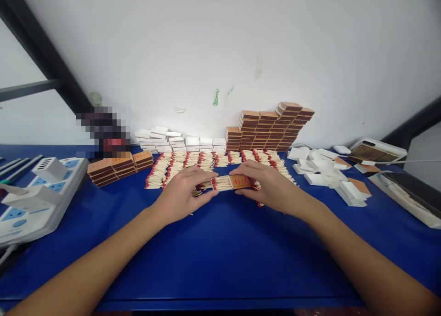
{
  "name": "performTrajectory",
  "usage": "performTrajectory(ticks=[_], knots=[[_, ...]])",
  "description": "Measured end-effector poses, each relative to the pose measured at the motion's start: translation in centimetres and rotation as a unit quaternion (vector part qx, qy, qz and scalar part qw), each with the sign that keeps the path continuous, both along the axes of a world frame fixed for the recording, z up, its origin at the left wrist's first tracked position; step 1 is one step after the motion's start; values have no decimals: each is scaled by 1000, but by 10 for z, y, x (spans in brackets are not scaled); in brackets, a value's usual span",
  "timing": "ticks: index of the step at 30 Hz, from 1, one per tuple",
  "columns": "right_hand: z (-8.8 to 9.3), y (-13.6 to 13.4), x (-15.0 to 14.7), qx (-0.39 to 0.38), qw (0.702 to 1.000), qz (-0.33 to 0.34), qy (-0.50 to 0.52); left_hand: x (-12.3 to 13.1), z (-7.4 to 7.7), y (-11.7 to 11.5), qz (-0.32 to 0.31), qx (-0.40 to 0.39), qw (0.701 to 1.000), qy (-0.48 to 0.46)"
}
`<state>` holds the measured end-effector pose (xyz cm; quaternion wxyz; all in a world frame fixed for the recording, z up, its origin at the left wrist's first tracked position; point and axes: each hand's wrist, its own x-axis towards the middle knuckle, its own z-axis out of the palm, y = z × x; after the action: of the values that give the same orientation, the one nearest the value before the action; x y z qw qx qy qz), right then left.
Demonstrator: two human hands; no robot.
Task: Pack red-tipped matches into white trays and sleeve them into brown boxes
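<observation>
Between my two hands is a matchbox, partly slid open. My left hand (189,187) pinches the end of its white tray (222,183), which is filled with red-tipped matches. My right hand (262,183) grips the orange printed sleeve (240,182) by its upper and lower edges. The tray's right end sits inside the sleeve. Rows of loose matches (158,169) with red heads lie just behind and around my hands, partly hidden by them.
Closed matchboxes (268,130) are stacked against the wall, with a smaller stack (120,166) at left. White trays stand in piles at the back (172,141) and right (320,166). A power strip (51,215) lies left; a phone-like black object (409,192) lies right on the blue table (220,261).
</observation>
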<state>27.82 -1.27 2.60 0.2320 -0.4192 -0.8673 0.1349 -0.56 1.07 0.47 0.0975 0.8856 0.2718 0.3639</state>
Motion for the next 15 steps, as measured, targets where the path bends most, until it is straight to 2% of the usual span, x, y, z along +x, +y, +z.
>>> performTrajectory(ticks=[15], knots=[[2, -3, -1, -15, 1000, -7, 4, -2, 2, 1, -4, -14, 1000, 21]])
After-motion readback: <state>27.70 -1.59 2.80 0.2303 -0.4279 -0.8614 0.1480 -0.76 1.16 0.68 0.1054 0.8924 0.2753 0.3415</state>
